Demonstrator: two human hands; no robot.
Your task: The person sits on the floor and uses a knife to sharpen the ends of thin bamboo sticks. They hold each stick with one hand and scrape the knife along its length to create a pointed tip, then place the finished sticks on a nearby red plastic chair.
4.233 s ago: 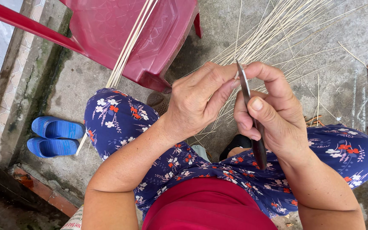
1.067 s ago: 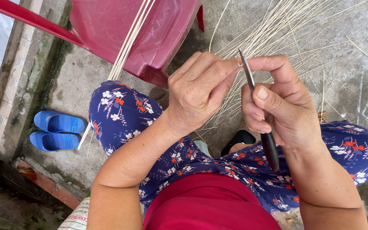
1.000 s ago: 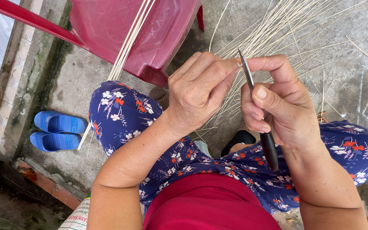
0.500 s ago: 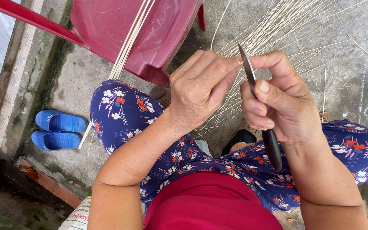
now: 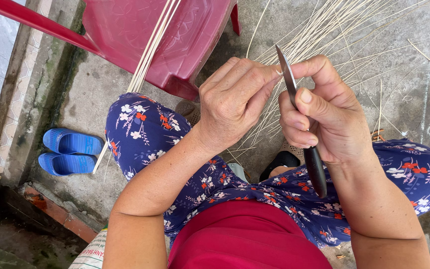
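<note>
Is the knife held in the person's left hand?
No, the knife is gripped in the right hand, thumb pressed along its blade, while the left hand pinches a thin strip at the blade.

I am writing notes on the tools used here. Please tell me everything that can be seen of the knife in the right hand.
The knife has a narrow grey blade, metal by its look, and a dark, smooth, rounded handle. It stands nearly upright, tip up and leaning slightly left, handle end pointing down toward the lap. The right hand is closed around it, thumb pressed along the blade's lower part. The fingertips of the left hand meet the blade near its upper part. Whether a thin strip lies pinched there cannot be told.
</note>
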